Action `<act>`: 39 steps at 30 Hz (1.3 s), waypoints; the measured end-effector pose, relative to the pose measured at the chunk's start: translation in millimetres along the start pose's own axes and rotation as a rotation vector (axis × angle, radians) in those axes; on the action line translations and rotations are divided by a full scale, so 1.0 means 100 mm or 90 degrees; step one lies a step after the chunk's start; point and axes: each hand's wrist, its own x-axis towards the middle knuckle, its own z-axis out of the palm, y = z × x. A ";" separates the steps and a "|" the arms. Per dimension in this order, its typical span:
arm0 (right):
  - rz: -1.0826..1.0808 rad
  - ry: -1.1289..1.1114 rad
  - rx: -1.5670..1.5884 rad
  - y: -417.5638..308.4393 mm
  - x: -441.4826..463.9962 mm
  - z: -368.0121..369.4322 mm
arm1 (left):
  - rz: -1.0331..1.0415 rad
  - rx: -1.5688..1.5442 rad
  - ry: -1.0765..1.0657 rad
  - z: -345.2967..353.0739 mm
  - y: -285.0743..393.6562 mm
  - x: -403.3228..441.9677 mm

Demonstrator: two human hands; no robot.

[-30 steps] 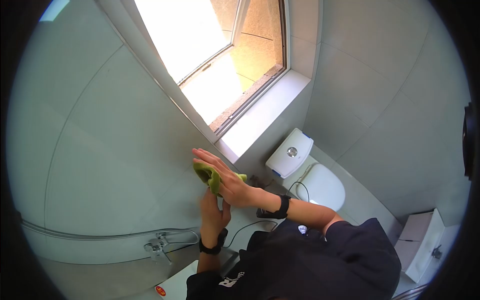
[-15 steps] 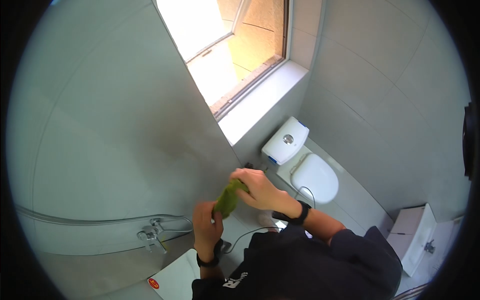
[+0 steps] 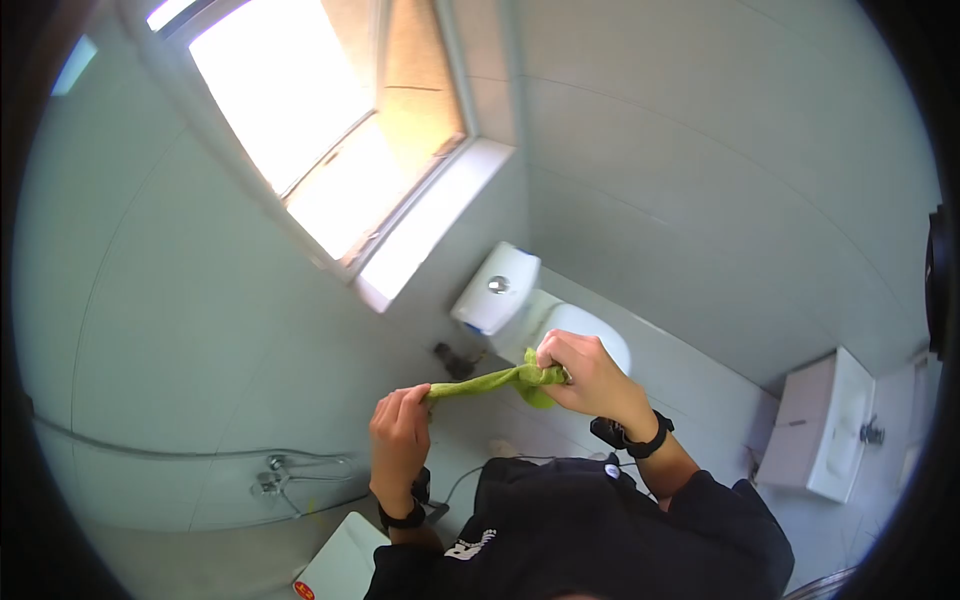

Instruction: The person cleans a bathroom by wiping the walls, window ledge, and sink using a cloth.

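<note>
A green cloth stretches between my two hands, drawn thin and narrow on the left and bunched on the right. My left hand is closed on its left end, in front of the grey wall. Fingers wrapped round the bunched right part, my right hand is in front of the toilet lid. Both wrists wear black bands.
Beyond my hands stands the toilet tank, below the open window's sill. A shower mixer with a hose is on the left wall. A white board or lid lies at the lower left, a washbasin at the right.
My hands have moved apart, the right one to the right, and the cloth between them has gone from bunched to stretched out. The view has turned, shifting the window and toilet to the left.
</note>
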 end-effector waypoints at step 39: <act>0.759 0.522 -0.216 -0.31 -5.18 -3.73 | 0.687 -0.306 -0.657 4.57 5.62 1.26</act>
